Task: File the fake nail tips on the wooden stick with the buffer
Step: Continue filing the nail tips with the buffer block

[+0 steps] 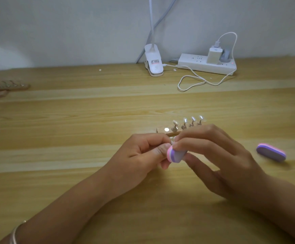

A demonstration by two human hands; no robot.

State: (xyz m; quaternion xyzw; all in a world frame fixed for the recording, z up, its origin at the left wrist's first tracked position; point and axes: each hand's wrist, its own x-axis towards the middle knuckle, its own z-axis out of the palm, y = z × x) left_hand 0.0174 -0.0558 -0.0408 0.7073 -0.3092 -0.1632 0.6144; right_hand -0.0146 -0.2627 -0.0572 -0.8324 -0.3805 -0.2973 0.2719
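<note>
A wooden stick (167, 131) lies on the table in the middle, with several clear nail tips (184, 120) standing on small metal stands; its right part is hidden behind my right hand. My right hand (217, 155) pinches a pink and purple buffer (175, 155) between thumb and fingers, just in front of the stick. My left hand (143, 154) is curled, its thumb and fingertips pinching something small against the buffer's left end; what it holds is hidden.
A second purple and pink buffer (271, 152) lies on the table to the right. At the back stand a white clip lamp base (154, 63) and a power strip (206, 65) with a looping white cable (192, 81). More wooden nail stands (4, 88) lie at the far left.
</note>
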